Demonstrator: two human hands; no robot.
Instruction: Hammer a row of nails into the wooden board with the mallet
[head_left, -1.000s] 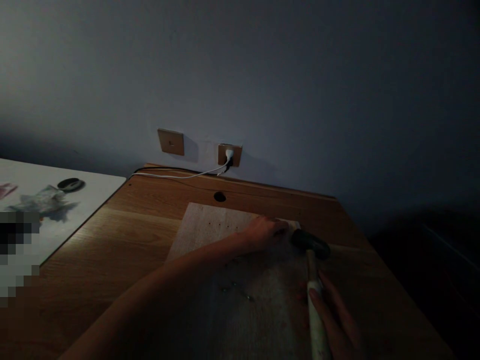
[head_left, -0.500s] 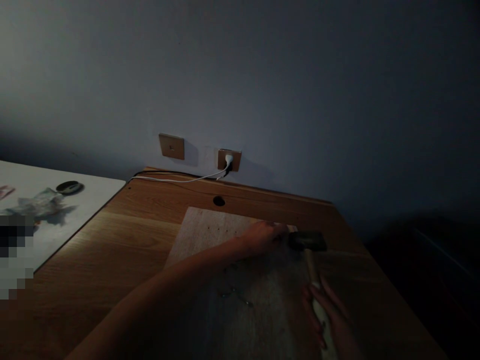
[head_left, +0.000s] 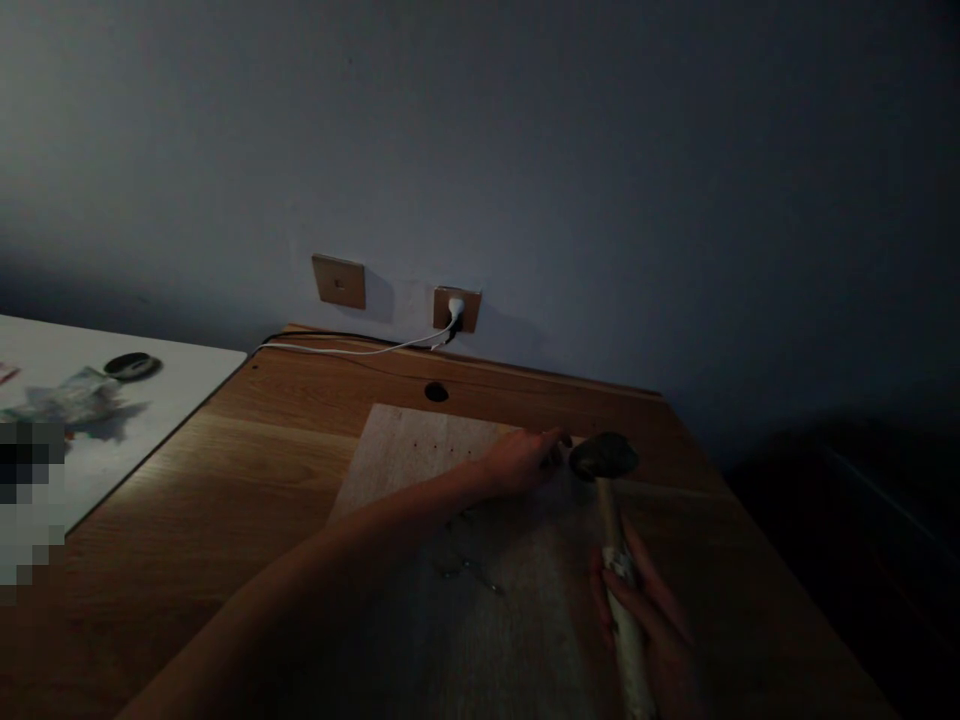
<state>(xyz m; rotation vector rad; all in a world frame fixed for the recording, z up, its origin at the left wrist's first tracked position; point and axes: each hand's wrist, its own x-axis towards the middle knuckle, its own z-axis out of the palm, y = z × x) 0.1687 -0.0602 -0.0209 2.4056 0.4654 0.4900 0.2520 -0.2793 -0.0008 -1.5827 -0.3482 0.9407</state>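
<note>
A pale wooden board [head_left: 420, 455] lies on the brown desk [head_left: 247, 470]. My left hand [head_left: 525, 460] rests near the board's far right corner, fingers pinched together on something too small to make out. My right hand [head_left: 649, 625] is wrapped round the light wooden handle of a hammer [head_left: 609, 500]. The hammer's dark head hangs just right of my left fingertips, close above the board. A few small nails [head_left: 469, 570] lie loose on the board under my left forearm.
Two wall plates sit above the desk's back edge; a white plug [head_left: 456, 306] and cable [head_left: 345, 350] run from the right one. A cable hole [head_left: 436, 392] is near the board. A white table [head_left: 112, 420] with small items adjoins at left.
The hammer head has moved left and away from me, closer to my left fingertips. My right hand has slid forward along the handle. My left hand has stayed in place.
</note>
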